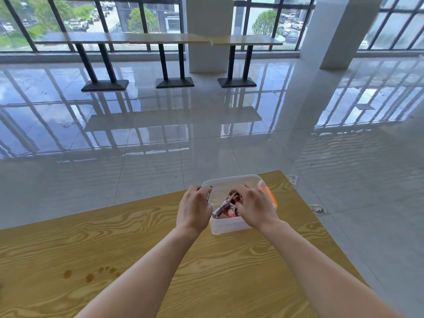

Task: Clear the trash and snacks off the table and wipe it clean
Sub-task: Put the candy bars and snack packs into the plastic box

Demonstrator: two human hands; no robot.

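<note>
Both forearms reach out from under the camera, over the wood-grain counter point(114, 237), to a clear plastic box point(231, 226) near its far right corner. Inside the box, just under my fingers, lie red and silver snack packets point(226, 208). My right hand point(253, 206) is over the box's open top with its fingers point(241, 191) curled down onto one packet, gripping it. My left hand point(195, 208) is at the box's left wall, fingers bent over the rim; something small and dark shows at their tips, but I cannot tell whether they hold it. An orange packet point(268, 193) stands beyond my right knuckles against the right wall. Brown stains point(89, 274) mark the counter well left of my left forearm. Two crumpled wrappers point(317, 208) lie on the floor past the counter's right edge.
</note>
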